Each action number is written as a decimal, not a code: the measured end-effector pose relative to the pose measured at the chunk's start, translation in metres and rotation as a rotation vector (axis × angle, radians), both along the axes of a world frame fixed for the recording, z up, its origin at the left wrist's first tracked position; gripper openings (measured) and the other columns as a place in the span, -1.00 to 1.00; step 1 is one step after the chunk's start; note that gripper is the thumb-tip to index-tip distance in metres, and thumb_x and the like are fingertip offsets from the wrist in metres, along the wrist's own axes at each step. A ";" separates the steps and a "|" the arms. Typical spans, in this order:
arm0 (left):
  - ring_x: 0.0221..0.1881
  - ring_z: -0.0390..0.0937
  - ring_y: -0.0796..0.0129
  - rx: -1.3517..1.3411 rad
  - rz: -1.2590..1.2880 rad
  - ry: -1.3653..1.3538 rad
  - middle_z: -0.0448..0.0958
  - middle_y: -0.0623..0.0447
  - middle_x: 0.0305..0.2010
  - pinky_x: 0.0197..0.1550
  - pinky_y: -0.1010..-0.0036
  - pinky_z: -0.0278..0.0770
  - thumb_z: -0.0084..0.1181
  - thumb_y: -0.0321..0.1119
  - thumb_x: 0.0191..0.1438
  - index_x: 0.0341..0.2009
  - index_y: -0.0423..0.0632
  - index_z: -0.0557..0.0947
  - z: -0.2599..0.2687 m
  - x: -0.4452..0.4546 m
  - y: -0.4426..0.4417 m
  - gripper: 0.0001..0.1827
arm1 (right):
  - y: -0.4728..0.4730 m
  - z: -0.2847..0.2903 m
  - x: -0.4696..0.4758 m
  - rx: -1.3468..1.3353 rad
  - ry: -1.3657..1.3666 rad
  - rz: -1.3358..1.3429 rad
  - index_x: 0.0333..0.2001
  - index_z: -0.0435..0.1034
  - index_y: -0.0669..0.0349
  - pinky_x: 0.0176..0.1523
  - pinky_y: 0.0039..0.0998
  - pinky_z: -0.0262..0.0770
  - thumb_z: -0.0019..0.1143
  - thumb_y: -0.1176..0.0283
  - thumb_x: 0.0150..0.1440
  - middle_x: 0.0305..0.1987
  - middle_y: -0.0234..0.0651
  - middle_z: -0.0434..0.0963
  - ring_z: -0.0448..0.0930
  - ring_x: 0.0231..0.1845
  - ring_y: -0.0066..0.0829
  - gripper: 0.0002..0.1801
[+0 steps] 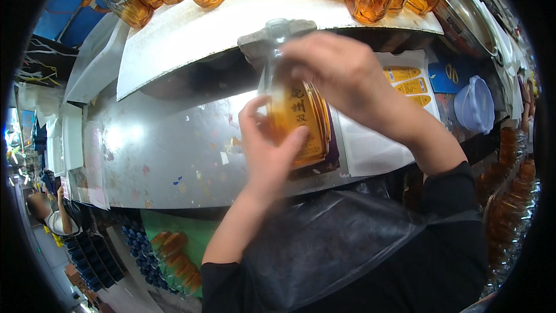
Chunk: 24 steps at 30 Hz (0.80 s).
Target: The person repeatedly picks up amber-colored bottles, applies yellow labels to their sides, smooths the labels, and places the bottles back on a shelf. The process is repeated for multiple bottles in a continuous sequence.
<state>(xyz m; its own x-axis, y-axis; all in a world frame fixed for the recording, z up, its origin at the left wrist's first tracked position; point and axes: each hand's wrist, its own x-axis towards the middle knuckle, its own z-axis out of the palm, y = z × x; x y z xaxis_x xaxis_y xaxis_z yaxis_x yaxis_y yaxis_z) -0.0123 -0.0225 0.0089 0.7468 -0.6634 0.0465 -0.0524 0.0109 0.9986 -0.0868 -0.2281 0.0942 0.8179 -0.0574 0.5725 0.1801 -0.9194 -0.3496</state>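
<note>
A clear glass bottle (276,58) with amber liquid stands tilted in front of me, blurred by motion. My left hand (267,139) is around its lower body, the thumb on the right side. By the bottle's neck and shoulder, my right hand (339,67) has its fingers curled; blur hides whether they grip anything. Gold labels (319,139) with dark writing lie fanned in a stack on a purple piece (333,150), just right of the bottle and partly behind my left thumb. A grey cloth (253,47) sits behind the bottle's neck.
Amber-filled bottles line a raised white board (182,30) at the back. Label sheets (408,87) and a lilac bucket (474,104) are on the right. Paper scraps dot the metal table (165,152). Wrapped bottles (512,208) stand lower right. Another person (56,217) is far left.
</note>
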 end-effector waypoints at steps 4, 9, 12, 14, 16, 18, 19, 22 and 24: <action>0.14 0.36 0.38 -0.027 -0.005 0.000 0.34 0.01 0.18 0.23 0.40 0.42 0.24 -0.27 0.29 0.37 -0.09 0.33 -0.004 0.003 0.005 -0.38 | 0.013 0.000 -0.008 -0.166 -0.222 0.146 -0.12 0.56 0.19 -0.15 -0.30 0.69 0.29 0.54 0.06 -0.22 -0.22 0.67 0.72 -0.22 -0.23 -0.75; 0.23 0.30 0.39 -0.067 -0.016 -0.163 0.40 0.05 0.23 0.34 0.37 0.30 -0.25 0.05 0.53 0.37 -0.16 0.37 -0.009 0.012 0.009 -0.40 | 0.059 -0.013 -0.056 -0.118 -0.154 0.589 -0.11 0.61 0.19 -0.15 -0.36 0.71 0.33 0.48 0.02 -0.21 -0.28 0.67 0.71 -0.22 -0.32 -0.71; 0.35 0.28 0.03 0.002 -0.014 -0.456 0.31 -0.20 0.33 0.42 0.13 0.21 -0.16 0.18 0.44 0.42 -0.27 0.28 -0.007 0.005 0.012 -0.22 | 0.037 -0.023 -0.048 -0.113 -0.025 0.253 0.00 0.62 0.19 -0.24 -0.40 0.70 0.29 0.54 0.14 -0.21 -0.26 0.71 0.72 -0.28 -0.41 -0.69; 0.42 0.20 -0.21 0.106 -0.010 -0.696 0.26 -0.35 0.39 0.47 -0.02 0.11 0.08 0.01 0.33 0.45 -0.32 0.20 -0.007 -0.002 0.014 -0.17 | -0.001 -0.027 -0.019 -0.181 -0.080 0.020 0.03 0.53 0.17 -0.27 -0.31 0.64 0.26 0.48 0.06 -0.29 -0.28 0.65 0.71 -0.29 -0.27 -0.61; 0.42 0.20 -0.23 0.097 -0.011 -0.721 0.25 -0.36 0.40 0.47 -0.02 0.12 0.14 -0.10 0.26 0.45 -0.32 0.19 -0.008 -0.005 0.016 -0.17 | -0.017 -0.029 -0.010 -0.301 -0.242 0.011 -0.05 0.54 0.17 -0.25 -0.31 0.64 0.29 0.48 0.03 -0.26 -0.30 0.66 0.71 -0.24 -0.26 -0.66; 0.44 0.25 -0.03 0.094 -0.003 -0.770 0.25 -0.26 0.43 0.50 0.09 0.14 0.06 -0.21 0.26 0.49 -0.27 0.16 -0.012 -0.003 0.017 -0.21 | -0.013 -0.033 -0.016 -0.318 -0.234 0.114 -0.12 0.56 0.15 -0.22 -0.31 0.65 0.30 0.46 0.01 -0.20 -0.31 0.66 0.71 -0.21 -0.28 -0.70; 0.45 0.24 -0.03 0.052 -0.007 -0.629 0.25 -0.26 0.43 0.51 0.08 0.13 0.04 -0.16 0.28 0.47 -0.29 0.18 -0.015 -0.002 0.018 -0.23 | 0.000 -0.034 -0.027 -0.309 -0.172 0.209 -0.15 0.57 0.14 -0.19 -0.32 0.66 0.31 0.45 0.00 -0.17 -0.30 0.66 0.71 -0.20 -0.30 -0.73; 0.49 0.20 -0.03 -0.059 -0.015 -0.357 0.26 -0.25 0.45 0.54 0.06 0.08 -0.01 -0.05 0.33 0.44 -0.30 0.21 -0.022 0.002 0.022 -0.24 | 0.046 -0.041 -0.061 -0.154 -0.207 0.525 -0.19 0.59 0.14 -0.18 -0.41 0.67 0.29 0.44 0.01 -0.28 -0.34 0.57 0.68 -0.24 -0.39 -0.77; 0.52 0.17 -0.02 -0.108 -0.017 -0.377 0.25 -0.24 0.46 0.56 0.07 0.03 -0.05 -0.05 0.35 0.48 -0.28 0.16 -0.023 0.005 0.025 -0.23 | 0.051 -0.036 -0.061 -0.170 -0.132 0.471 -0.12 0.59 0.15 -0.31 -0.43 0.60 0.27 0.43 0.07 -0.32 -0.38 0.54 0.61 -0.37 -0.42 -0.75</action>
<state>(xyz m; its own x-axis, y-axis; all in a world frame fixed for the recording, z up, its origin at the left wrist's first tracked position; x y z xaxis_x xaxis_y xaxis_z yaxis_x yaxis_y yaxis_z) -0.0076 0.0024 -0.0139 0.6528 -0.6522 0.3854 -0.4139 0.1190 0.9025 -0.1479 -0.1771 0.0577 0.6532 0.4020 0.6417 0.6204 -0.7700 -0.1492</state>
